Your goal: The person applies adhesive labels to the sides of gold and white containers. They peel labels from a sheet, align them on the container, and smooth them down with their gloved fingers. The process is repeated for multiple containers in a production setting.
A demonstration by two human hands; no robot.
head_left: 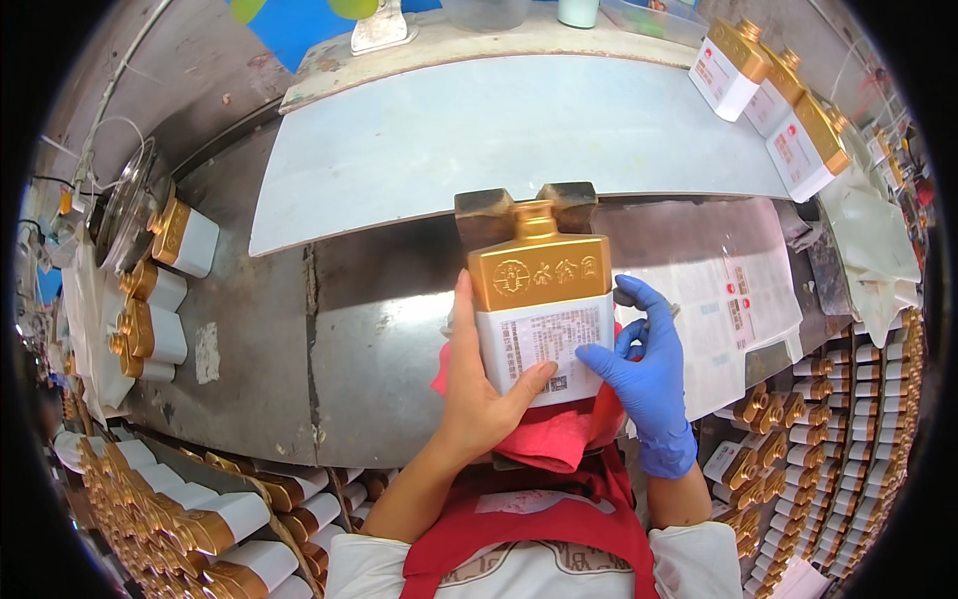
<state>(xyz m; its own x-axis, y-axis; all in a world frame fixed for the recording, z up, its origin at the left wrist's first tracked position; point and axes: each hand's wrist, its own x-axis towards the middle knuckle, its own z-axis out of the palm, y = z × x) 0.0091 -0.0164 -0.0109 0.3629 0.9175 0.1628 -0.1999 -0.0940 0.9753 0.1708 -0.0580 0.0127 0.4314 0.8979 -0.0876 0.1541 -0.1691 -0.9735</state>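
A flat-shouldered bottle point(539, 280), gold above and white below, stands upright in front of me, tilted back slightly. A printed label point(552, 339) covers its white face. My bare left hand point(471, 384) grips its left side, fingers along the edge and thumb across the lower front. In a blue glove, my right hand point(654, 379) is at its right side; the thumb presses on the label's edge and the other fingers curl beside the bottle. Behind the bottle's neck shows a dark notched block point(481, 218). Below the bottle lies a red cloth point(549, 444).
A pale board point(399, 150) crosses the metal bench point(230, 369). Label sheets point(689, 309) lie at right. Several similar bottles point(733, 75) stand back right, others point(190, 238) at left. Rows of bottles point(225, 519) fill both near sides. A clear tub point(487, 12) sits at the back.
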